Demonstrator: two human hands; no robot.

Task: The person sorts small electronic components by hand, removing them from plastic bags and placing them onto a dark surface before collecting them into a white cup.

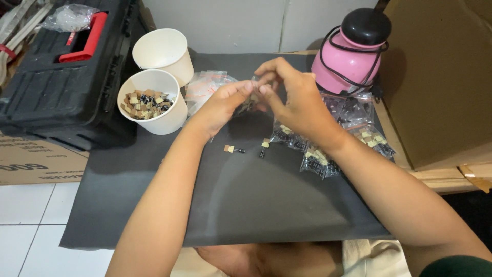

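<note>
My left hand (221, 105) and my right hand (292, 95) meet above a dark grey mat (230, 200), both pinching a small clear plastic bag (254, 90) between the fingertips. What is inside the bag is hidden by my fingers. Two loose small parts with tan tags (233, 149) (263, 147) lie on the mat just below my hands. Filled small bags of such parts (318, 161) lie by my right wrist. A white paper cup full of these parts (152, 102) stands left of my left hand.
An empty white paper cup (165, 51) stands behind the full one. Empty clear bags (205, 84) lie beside them. A black toolbox with a red handle (61, 72) is at the far left, a pink device with a black cord (351, 51) at the back right, a cardboard panel (441, 77) on the right.
</note>
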